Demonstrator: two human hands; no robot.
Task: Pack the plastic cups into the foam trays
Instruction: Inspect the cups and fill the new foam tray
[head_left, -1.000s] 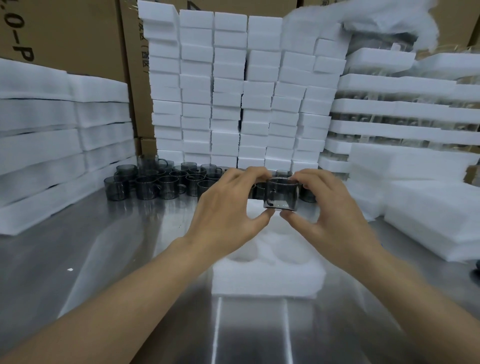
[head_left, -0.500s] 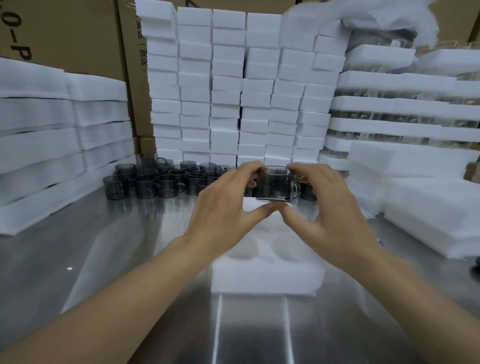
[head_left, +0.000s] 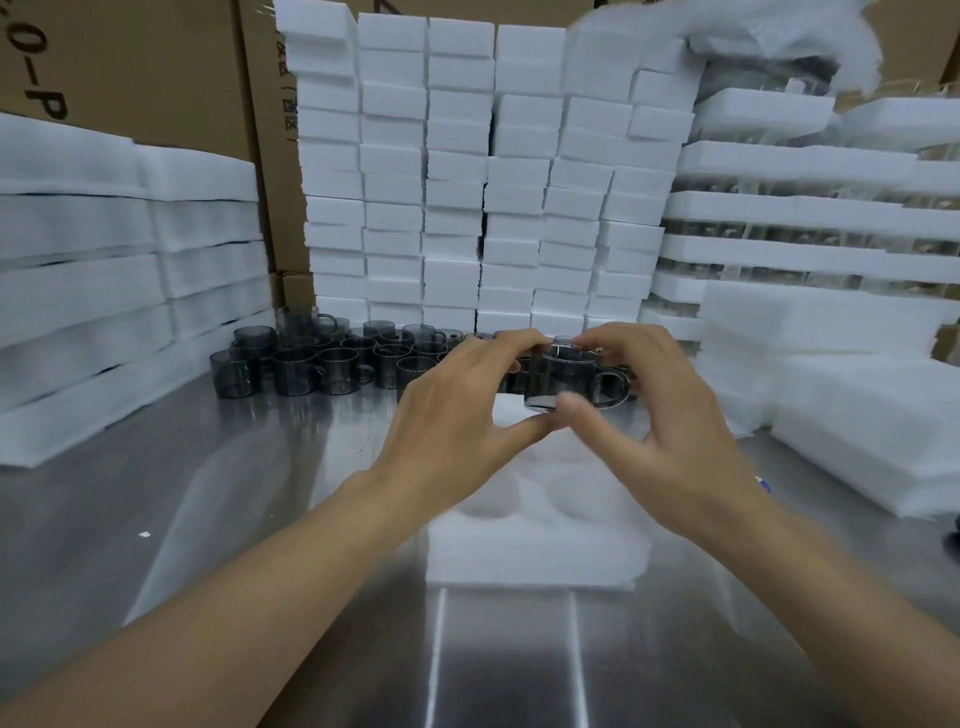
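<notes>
A steel table (head_left: 208, 519) stands before a wall of stacked white foam blocks (head_left: 457, 182) and cardboard boxes (head_left: 130, 62). One smoky grey cup (head_left: 563, 376) is in the air above the far part of a foam tray (head_left: 535, 561) and seems not to touch it. The left hand (head_left: 457, 415) and the right hand (head_left: 670, 415) both pinch it, thumbs at the base and fingers curled on the rim; its handle points to the right. I think this two-hand grip serves to turn the cup so that the handle fits the pocket. The tray's near pockets look empty, so packing of this tray is probably at the start. The loose cups (head_left: 311, 358) wait in a cluster behind on the left, near enough for reaching; filled trays (head_left: 779, 208) are piled at the right.
</notes>
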